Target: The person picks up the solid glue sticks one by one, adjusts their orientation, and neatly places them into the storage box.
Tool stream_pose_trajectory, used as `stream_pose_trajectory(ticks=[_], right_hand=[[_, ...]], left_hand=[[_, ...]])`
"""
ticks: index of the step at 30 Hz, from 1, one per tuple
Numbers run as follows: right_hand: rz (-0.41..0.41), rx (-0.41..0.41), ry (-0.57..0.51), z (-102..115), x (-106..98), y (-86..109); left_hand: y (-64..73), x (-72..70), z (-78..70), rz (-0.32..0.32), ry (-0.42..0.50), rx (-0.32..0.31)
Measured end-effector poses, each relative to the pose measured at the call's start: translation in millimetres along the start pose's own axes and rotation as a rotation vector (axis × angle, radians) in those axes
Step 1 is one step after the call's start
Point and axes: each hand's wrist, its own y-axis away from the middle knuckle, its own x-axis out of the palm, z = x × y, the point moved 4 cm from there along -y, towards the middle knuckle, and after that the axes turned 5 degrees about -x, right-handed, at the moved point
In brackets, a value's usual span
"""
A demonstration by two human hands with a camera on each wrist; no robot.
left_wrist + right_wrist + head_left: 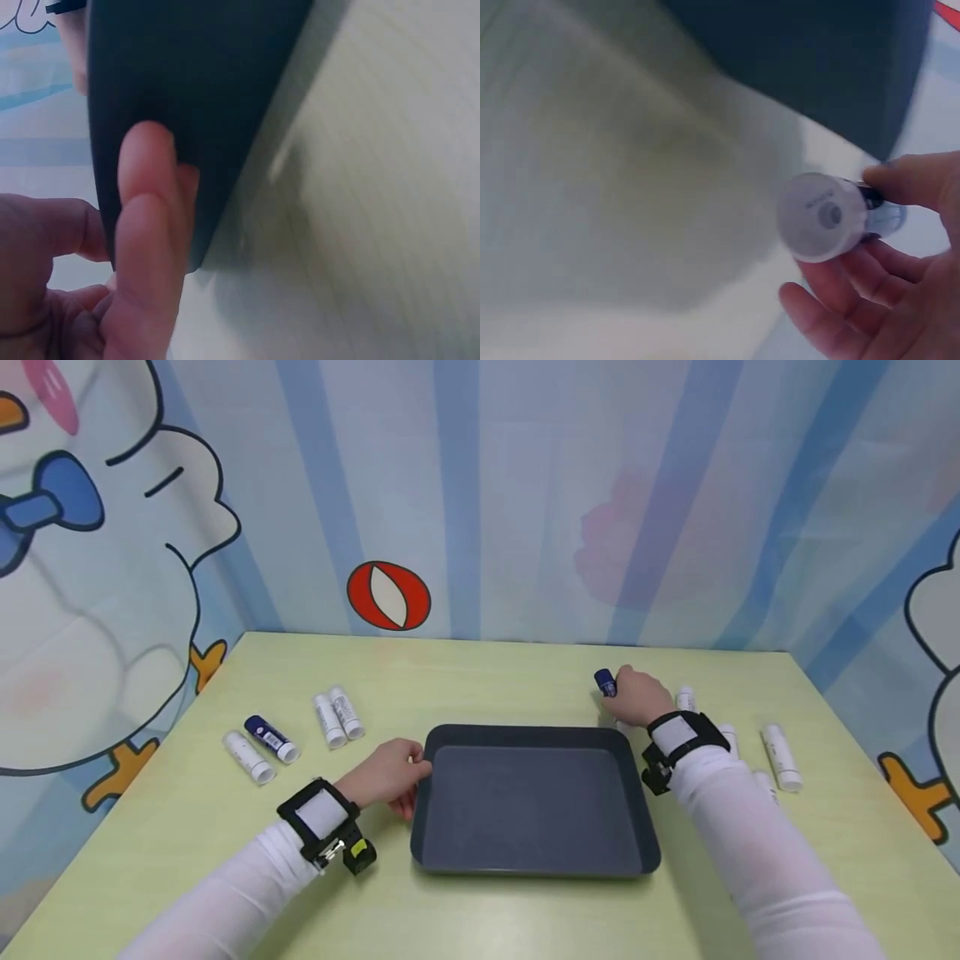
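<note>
In the right wrist view my right hand [638, 697] pinches a navy glue stick [822, 217] between thumb and fingers, its round white base facing the camera. The head view places it just beyond the back right corner of a dark grey baking tray [536, 810]. My left hand [386, 777] grips the tray's left rim. Seen from the left wrist, its fingers [146, 247] lie along the outer wall while the thumb reaches over the edge. Inside, the tray holds nothing.
Left of the tray lie a navy glue stick [272, 739], a white stick [249, 757] beside it, and a pair of white sticks [338, 717]. Several more white sticks, one of them [782, 757] farthest right, lie around the right forearm, partly hidden. A printed curtain [517, 510] hangs behind the table.
</note>
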Motion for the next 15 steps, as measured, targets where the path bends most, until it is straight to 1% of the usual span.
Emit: stream_pose_trajectory(ticks=[2, 4, 8, 12, 15], right_hand=[[-0.034, -0.004, -0.034, 10, -12, 5.1], [-0.049, -0.016, -0.055, 21, -23, 9.0], [-0.037, -0.038, -0.033, 44, -34, 14.2], [0.005, -0.072, -0.013, 67, -34, 19.8], [0.047, -0.111, -0.043, 82, -27, 25.4]], left_hand=[[0.2, 0.2, -0.3, 0.004, 0.009, -0.005], [0.6, 0.2, 0.0, 0.008, 0.02, -0.009], [1.7, -1.0, 0.9, 0.012, 0.03, -0.015], [2.7, -2.5, 0.7, 0.022, 0.034, -0.015], [3.7, -3.3, 0.1, 0.035, 0.043, -0.011]])
